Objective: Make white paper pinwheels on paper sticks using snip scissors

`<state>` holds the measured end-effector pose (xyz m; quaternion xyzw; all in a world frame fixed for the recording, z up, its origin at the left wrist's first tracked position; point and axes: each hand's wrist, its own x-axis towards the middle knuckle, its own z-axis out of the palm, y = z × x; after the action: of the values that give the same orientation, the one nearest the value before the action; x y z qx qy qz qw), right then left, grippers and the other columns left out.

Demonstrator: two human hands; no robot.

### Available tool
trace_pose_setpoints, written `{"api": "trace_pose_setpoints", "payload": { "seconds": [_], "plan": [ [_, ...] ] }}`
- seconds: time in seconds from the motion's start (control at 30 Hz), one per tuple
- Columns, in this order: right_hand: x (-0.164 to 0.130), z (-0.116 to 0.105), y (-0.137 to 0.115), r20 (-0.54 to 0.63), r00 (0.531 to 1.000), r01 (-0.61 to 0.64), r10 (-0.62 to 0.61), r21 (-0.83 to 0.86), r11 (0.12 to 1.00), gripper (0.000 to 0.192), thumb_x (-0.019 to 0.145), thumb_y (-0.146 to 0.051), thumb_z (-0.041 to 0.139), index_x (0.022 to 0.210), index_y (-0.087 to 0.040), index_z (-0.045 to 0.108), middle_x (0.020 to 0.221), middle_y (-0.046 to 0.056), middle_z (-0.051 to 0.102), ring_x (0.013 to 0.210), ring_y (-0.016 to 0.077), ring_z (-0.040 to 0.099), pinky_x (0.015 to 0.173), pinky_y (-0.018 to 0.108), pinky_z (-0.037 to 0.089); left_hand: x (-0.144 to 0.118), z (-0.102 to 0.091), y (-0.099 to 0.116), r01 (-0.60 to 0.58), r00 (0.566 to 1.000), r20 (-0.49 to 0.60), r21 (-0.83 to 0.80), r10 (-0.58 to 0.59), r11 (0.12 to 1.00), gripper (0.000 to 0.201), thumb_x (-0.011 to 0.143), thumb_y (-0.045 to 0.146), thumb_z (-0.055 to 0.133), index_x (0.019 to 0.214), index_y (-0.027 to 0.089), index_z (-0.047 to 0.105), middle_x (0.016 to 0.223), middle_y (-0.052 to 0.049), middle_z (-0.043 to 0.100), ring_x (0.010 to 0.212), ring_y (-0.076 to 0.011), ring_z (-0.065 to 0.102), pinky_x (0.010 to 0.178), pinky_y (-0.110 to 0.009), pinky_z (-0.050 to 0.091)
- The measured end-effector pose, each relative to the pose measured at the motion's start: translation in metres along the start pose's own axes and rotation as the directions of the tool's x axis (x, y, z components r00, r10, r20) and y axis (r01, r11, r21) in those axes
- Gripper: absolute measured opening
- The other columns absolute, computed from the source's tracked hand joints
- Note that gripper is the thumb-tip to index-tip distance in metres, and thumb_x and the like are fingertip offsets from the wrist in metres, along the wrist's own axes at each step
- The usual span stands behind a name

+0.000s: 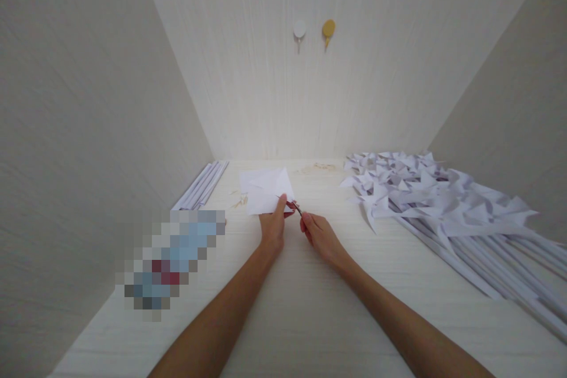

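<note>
My left hand [275,224] grips a square sheet of white paper [264,189] by its near right corner, thumb on top and fingers beneath. Closed around a small pair of scissors [296,207] is my right hand [319,235], just to the right of the left one. The thin dark blades point left and reach the paper by my left thumb; how far they cut into it is too small to tell. Another piece of white paper seems to lie behind or under the sheet, its edges hard to separate.
Several paper pinwheels [398,189] with rolled paper sticks [478,254] are heaped on the right. Rolled paper tubes [204,184] lie at the back left, behind a blurred-out bluish object [177,254]. Small tan sticks [321,166] lie near the wall, which bears two hooks [328,28].
</note>
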<state>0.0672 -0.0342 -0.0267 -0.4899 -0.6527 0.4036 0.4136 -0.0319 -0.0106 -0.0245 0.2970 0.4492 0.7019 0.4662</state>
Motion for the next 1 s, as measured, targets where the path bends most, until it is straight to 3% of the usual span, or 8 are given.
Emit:
{"api": "trace_pose_setpoints", "payload": {
  "seconds": [0.23,0.4,0.5,0.67,0.77,0.87,1.0],
  "plan": [
    [0.000,0.000,-0.002,-0.015,0.999,-0.033,0.033,-0.045,0.998,0.041,0.080,-0.042,0.027,0.046,-0.021,0.037,0.039,-0.003,0.035,0.040,0.0104,0.032,0.042,0.023,0.020,-0.002,0.001,0.000,0.002,1.000,0.001,-0.002,-0.002,1.000,0.019,0.058,0.031,0.063,0.062,0.014,0.056,0.059,0.001,0.058,0.056,-0.0104,0.056,0.051,-0.021,0.044],
    [0.000,0.001,0.001,-0.026,0.999,-0.022,0.024,0.088,0.996,0.042,0.079,-0.047,0.030,0.050,-0.019,0.042,0.039,-0.006,0.031,0.037,0.0085,0.028,0.040,0.022,0.019,0.001,0.000,0.001,0.002,0.998,-0.063,-0.005,-0.003,1.000,0.022,0.057,0.031,0.064,0.070,0.015,0.056,0.064,0.001,0.060,0.059,-0.0113,0.057,0.051,-0.022,0.044],
    [0.000,0.001,0.002,-0.082,0.996,-0.031,0.045,0.166,0.986,0.035,0.074,-0.048,0.042,0.056,-0.019,0.045,0.040,-0.007,0.031,0.037,0.0073,0.027,0.039,0.022,0.019,0.002,-0.001,0.001,0.009,0.996,-0.085,-0.022,-0.011,1.000,0.024,0.056,0.030,0.065,0.072,0.016,0.056,0.068,0.000,0.060,0.062,-0.0111,0.057,0.051,-0.021,0.043],
    [0.002,-0.001,0.002,-0.162,0.982,-0.056,0.099,0.253,0.966,0.026,0.062,-0.040,0.061,0.068,-0.017,0.053,0.042,-0.010,0.032,0.039,0.0063,0.026,0.039,0.021,0.020,-0.007,0.003,-0.001,0.045,0.998,0.038,0.010,-0.046,0.999,0.032,0.052,0.030,0.069,0.079,0.016,0.058,0.079,-0.004,0.063,0.069,-0.0141,0.058,0.056,-0.024,0.046],
    [0.004,-0.003,0.005,-0.182,0.977,-0.060,0.116,0.285,0.957,0.025,0.061,-0.039,0.061,0.058,-0.017,0.050,0.040,-0.009,0.032,0.038,0.0057,0.025,0.039,0.022,0.019,-0.012,0.006,-0.001,0.051,0.992,0.114,0.030,-0.055,0.998,0.037,0.050,0.028,0.071,0.082,0.015,0.059,0.084,-0.006,0.064,0.071,-0.0158,0.059,0.055,-0.025,0.048],
    [0.005,-0.003,0.008,-0.213,0.966,-0.067,0.149,0.349,0.935,0.029,0.061,-0.036,0.062,0.052,-0.018,0.041,0.038,-0.010,0.031,0.036,0.0049,0.024,0.038,0.022,0.018,-0.008,0.004,0.001,0.073,0.995,0.077,-0.015,-0.071,0.997,0.035,0.051,0.029,0.070,0.080,0.014,0.059,0.082,-0.006,0.064,0.065,-0.0139,0.058,0.050,-0.023,0.046],
    [0.007,-0.002,0.009,-0.257,0.947,-0.068,0.193,0.424,0.903,0.024,0.060,-0.035,0.063,0.059,-0.018,0.046,0.038,-0.010,0.032,0.033,0.0045,0.023,0.035,0.022,0.016,0.002,-0.002,0.005,0.095,0.995,0.006,-0.100,-0.095,0.990,0.029,0.052,0.029,0.068,0.073,0.013,0.059,0.073,-0.004,0.063,0.058,-0.0097,0.055,0.049,-0.020,0.043]
  ]
}}
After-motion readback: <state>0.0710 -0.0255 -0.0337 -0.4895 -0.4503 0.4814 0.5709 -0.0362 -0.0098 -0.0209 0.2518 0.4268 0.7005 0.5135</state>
